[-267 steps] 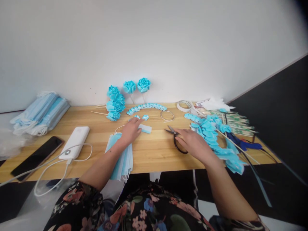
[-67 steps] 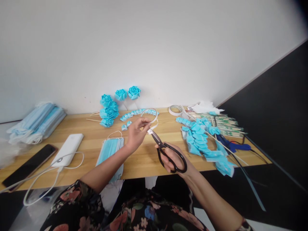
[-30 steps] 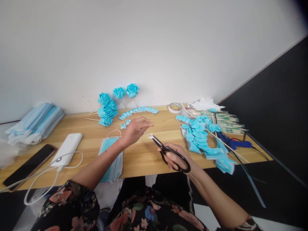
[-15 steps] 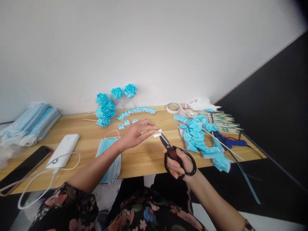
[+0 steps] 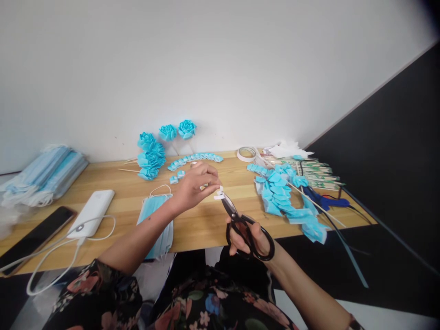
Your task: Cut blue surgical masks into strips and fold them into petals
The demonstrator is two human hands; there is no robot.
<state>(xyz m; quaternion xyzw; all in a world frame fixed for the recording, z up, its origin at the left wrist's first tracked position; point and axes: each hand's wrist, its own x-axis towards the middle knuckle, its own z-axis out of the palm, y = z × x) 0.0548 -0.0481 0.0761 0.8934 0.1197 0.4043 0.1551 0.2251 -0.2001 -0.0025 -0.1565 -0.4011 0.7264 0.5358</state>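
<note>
Scissors (image 5: 234,215): While our right hand (image 5: 260,238) grasps them by the black handles, they serve as our landmark, raised above the wooden table (image 5: 202,233), their blades aimed forward and a little to the left.
White strips (image 5: 218,197): They sit right at the scissors' tips, one lying crosswise and one more upright; whether they cling to the metal or merely touch it, we cannot tell.
Left hand (image 5: 195,185): Just left of the scissors' tips, it has thumb and forefinger brought together on the upper strip, in what looks to us like a light pinch.
Steadiness: We judge this to be fine fingertip work, so we do best to brace the right wrist, hold the scissors quiet and let only the left fingertips move.
Pinch: We should nip a strip by its very edge; pressing on its face could crease it, or make it stick to our skin if it is tacky.
Blade edge: We want to approach from the side of the scissors, with no fingertip between the blades and no squeeze on the handles.
Folded blue pieces (image 5: 177,177): They lie to the left of the scissors and farther from us; our sleeves and wrists had better pass clear of them.
Tape roll (image 5: 245,159): It rests well beyond the scissors, slightly to the right.
Pleated blue strips (image 5: 277,190): They are heaped right of the scissors, apart from them, so that elbow needs care too.
</note>
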